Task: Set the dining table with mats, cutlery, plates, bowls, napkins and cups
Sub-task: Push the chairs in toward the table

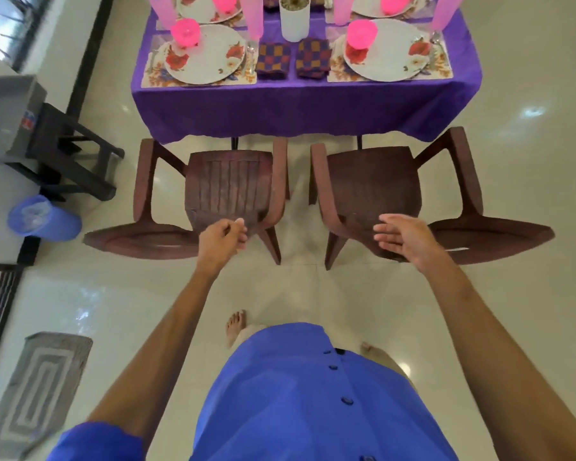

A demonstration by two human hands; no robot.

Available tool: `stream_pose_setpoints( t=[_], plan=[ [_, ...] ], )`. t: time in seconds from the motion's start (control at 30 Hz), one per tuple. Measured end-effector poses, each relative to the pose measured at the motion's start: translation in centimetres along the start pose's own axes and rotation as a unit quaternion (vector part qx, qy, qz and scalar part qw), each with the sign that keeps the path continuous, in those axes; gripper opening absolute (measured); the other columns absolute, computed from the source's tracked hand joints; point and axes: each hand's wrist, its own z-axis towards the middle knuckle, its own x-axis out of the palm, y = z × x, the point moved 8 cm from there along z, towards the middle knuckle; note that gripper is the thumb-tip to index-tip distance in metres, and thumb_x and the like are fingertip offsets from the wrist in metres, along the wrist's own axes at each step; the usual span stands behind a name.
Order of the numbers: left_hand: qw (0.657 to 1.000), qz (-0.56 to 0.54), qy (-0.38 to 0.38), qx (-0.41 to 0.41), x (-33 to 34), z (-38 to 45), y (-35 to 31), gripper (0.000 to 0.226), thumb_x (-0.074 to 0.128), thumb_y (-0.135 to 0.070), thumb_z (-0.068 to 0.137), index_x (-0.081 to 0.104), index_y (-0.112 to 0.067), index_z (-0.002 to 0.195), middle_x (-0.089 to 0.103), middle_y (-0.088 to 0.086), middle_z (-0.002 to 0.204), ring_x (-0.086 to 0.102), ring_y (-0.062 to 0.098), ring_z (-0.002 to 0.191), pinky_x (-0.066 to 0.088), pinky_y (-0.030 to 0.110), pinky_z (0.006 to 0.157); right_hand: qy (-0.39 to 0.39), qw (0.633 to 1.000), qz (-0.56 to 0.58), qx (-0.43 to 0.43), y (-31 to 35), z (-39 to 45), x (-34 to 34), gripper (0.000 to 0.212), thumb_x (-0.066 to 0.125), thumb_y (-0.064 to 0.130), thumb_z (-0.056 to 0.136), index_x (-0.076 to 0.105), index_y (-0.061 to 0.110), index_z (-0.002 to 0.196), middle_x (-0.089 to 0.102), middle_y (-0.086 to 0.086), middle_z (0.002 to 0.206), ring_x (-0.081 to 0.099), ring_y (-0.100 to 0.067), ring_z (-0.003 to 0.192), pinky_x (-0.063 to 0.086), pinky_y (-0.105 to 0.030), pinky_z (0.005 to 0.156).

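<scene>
We count four round floral plates (204, 54), two checked napkins (272, 60); left hand (221, 237) curled empty, right hand (402, 237) spread apart.

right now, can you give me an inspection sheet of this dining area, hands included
surface: table under a purple cloth.
job's things: near left plate and near right plate each lie on a floral mat with a pink bowl on the plate; two checked napkins lie between them; tall pink cups stand behind; cutlery is too small to count.
clutter: white pot at the table's middle.
grippers: left hand loosely curled, empty; right hand open, empty.
cables: nothing seen.
surroundings: two brown chairs, blue bin, grey floor mat.
</scene>
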Motion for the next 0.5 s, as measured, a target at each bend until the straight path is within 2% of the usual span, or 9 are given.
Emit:
stream_pose_setpoints(
  t=[0.07, 0.13, 0.23, 0.27, 0.33, 0.4, 0.5],
  plan=[
    [1.0, -0.014, 0.021, -0.007, 5.4, -2.5, -0.9, 0.031, 0.061, -0.035, 0.105, 0.075, -0.008, 0.098, 0.076, 0.004, 0.084, 0.072, 0.007, 0.064, 0.052, 0.018, 0.058, -0.034, 0.998, -0.035, -0.028, 1.9, 0.7, -5.9, 0.018, 0.059, 0.02, 0.102, 0.07, 0.012, 0.114, 0.076, -0.012, 0.101, 0.072, -0.021, 0.076, 0.059, -0.028, 0.067],
    [0.998, -0.021, 0.06, -0.025, 11.0, -5.4, -2.2, 0.028, 0.06, -0.033, 0.105, 0.074, -0.009, 0.101, 0.075, 0.002, 0.084, 0.069, 0.004, 0.062, 0.053, 0.021, 0.059, -0.086, 0.993, -0.061, -0.055, 3.5, 0.8, -12.2, 0.015, 0.059, 0.017, 0.101, 0.071, 0.013, 0.109, 0.074, -0.015, 0.103, 0.07, -0.021, 0.078, 0.057, -0.031, 0.07],
    [0.99, -0.049, 0.119, -0.063, 17.5, -9.3, -3.9, 0.023, 0.059, -0.033, 0.104, 0.072, -0.015, 0.102, 0.075, 0.0, 0.088, 0.07, 0.007, 0.067, 0.052, 0.027, 0.065, -0.136, 0.971, -0.172, -0.098, 5.6, 0.6, -18.9, 0.011, 0.063, 0.021, 0.095, 0.075, 0.02, 0.093, 0.077, -0.011, 0.106, 0.071, -0.025, 0.094, 0.059, -0.042, 0.087],
    [0.988, -0.05, 0.129, -0.071, 19.0, -10.2, -4.5, 0.021, 0.058, -0.033, 0.105, 0.072, -0.017, 0.103, 0.075, 0.0, 0.09, 0.071, 0.008, 0.069, 0.052, 0.027, 0.066, -0.154, 0.95, -0.247, -0.117, 6.0, 0.8, -20.7, 0.013, 0.064, 0.023, 0.093, 0.077, 0.02, 0.093, 0.077, -0.009, 0.108, 0.07, -0.028, 0.101, 0.056, -0.043, 0.094],
    [0.986, -0.032, 0.146, -0.072, 21.6, -11.3, -5.9, 0.021, 0.057, -0.033, 0.105, 0.072, -0.018, 0.106, 0.077, 0.0, 0.095, 0.072, 0.008, 0.072, 0.054, 0.027, 0.069, -0.186, 0.898, -0.377, -0.128, 5.8, 1.3, -24.4, 0.019, 0.065, 0.024, 0.091, 0.078, 0.016, 0.103, 0.076, -0.01, 0.11, 0.067, -0.034, 0.108, 0.051, -0.039, 0.097],
    [0.984, -0.003, 0.163, -0.072, 23.8, -11.6, -6.6, 0.023, 0.057, -0.034, 0.105, 0.073, -0.019, 0.108, 0.078, 0.0, 0.099, 0.073, 0.01, 0.077, 0.056, 0.028, 0.072, -0.19, 0.873, -0.429, -0.13, 4.2, 2.6, -27.2, 0.025, 0.067, 0.023, 0.087, 0.076, 0.015, 0.11, 0.075, -0.012, 0.111, 0.067, -0.037, 0.109, 0.053, -0.041, 0.096],
    [0.977, 0.032, 0.195, -0.082, 26.5, -12.2, -7.3, 0.032, 0.055, -0.042, 0.106, 0.072, -0.015, 0.111, 0.077, 0.0, 0.104, 0.073, 0.014, 0.086, 0.056, 0.028, 0.073, -0.192, 0.855, -0.452, -0.169, 3.0, 3.4, -29.6, 0.031, 0.069, 0.013, 0.084, 0.076, 0.01, 0.113, 0.073, -0.018, 0.111, 0.066, -0.043, 0.107, 0.054, -0.045, 0.096]
  ],
)
